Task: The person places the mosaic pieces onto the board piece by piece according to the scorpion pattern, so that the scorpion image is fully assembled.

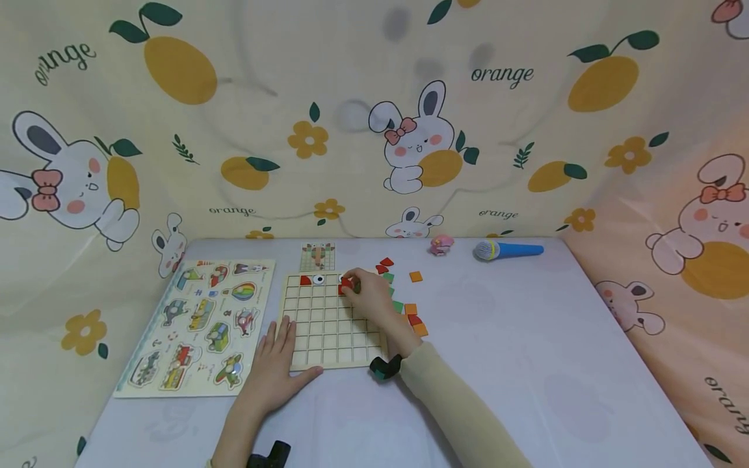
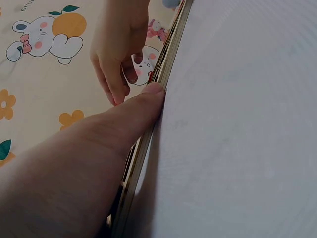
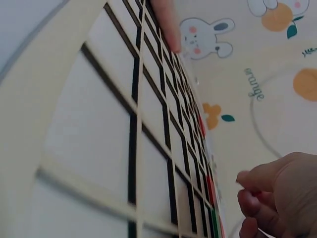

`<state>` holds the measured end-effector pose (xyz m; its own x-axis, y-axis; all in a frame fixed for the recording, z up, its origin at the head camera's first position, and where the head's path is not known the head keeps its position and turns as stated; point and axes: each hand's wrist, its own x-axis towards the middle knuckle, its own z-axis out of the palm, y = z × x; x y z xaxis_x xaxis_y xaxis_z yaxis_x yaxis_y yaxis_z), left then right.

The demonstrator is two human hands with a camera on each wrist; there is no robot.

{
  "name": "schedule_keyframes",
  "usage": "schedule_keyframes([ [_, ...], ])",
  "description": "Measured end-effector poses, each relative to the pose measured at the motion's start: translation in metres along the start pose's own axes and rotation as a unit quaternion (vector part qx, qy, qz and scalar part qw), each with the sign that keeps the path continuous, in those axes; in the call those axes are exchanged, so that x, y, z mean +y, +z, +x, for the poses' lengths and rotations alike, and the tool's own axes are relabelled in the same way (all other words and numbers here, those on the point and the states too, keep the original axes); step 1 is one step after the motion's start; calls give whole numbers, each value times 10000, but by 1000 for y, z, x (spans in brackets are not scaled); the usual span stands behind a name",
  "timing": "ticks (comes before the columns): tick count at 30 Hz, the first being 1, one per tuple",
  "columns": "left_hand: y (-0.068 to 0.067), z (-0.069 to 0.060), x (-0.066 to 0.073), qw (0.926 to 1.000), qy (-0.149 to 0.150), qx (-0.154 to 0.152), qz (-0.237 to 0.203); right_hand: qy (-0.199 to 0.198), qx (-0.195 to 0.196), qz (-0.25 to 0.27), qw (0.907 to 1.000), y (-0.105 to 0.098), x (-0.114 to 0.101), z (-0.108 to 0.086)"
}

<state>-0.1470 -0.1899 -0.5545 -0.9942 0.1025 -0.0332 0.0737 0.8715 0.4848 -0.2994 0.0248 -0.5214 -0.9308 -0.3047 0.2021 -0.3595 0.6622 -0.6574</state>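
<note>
The grid board lies on the white table. The left hand rests flat along its left edge, fingers extended, thumb at the near edge. The right hand is over the far row, fingertips drawn together on what is probably a small red tile; the fingers largely hide it. A red corner piece and an eye piece occupy that row.

Obstructions: the right hand and wrist cover the board's far right area; a black wrist device covers its near right corner.

Surroundings: loose tiles, right of the board; pattern card, beyond it; vehicle puzzle, left; pink figurine and blue microphone, far right.
</note>
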Motion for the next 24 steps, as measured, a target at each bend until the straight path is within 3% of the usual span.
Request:
schedule_keyframes([
  [6, -1, -1, 0, 10000, -4, -7, -4, -155, 150, -276, 9994, 11, -10, 8],
  [24, 0, 0, -1, 10000, 9, -7, 22, 50, -472, -1023, 9936, 33, -19, 10],
])
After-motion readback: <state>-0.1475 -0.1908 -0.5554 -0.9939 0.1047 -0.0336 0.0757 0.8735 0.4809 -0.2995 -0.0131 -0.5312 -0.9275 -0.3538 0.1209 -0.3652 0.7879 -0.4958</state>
